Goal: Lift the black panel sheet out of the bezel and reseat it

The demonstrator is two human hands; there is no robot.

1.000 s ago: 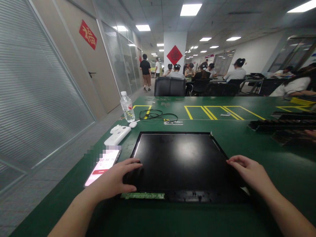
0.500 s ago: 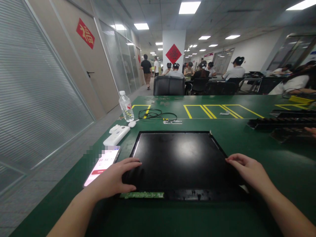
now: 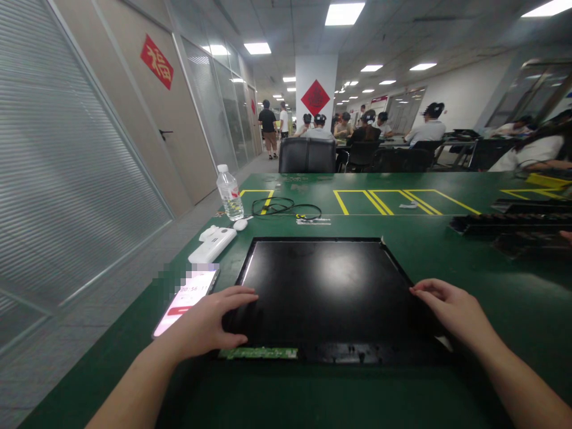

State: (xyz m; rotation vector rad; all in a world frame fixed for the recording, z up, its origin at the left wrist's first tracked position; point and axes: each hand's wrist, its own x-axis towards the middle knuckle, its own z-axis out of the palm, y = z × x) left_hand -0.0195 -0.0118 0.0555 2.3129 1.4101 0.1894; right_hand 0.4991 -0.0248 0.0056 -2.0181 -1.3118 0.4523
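Note:
A black display panel (image 3: 322, 286) lies flat in front of me, screen side up, in a dark frame. A green circuit board strip (image 3: 259, 353) runs along its near edge at the left. My left hand (image 3: 214, 322) rests over the panel's left edge, thumb and fingers spread apart. At the right edge, my right hand (image 3: 447, 304) has its thumb and fingertips pinched together on the rim. A small pale piece (image 3: 444, 342) shows at the near right corner, partly hidden by shadow.
Left of the panel are a lit phone (image 3: 190, 301), a white device (image 3: 212, 244) and a water bottle (image 3: 230, 193). A black cable (image 3: 286, 207) lies behind. Dark strip-shaped parts (image 3: 509, 223) are at the right, near another person's fingers (image 3: 566, 236). Several people sit farther back.
Both hands and the panel hold almost the same place. The view has shifted very slightly.

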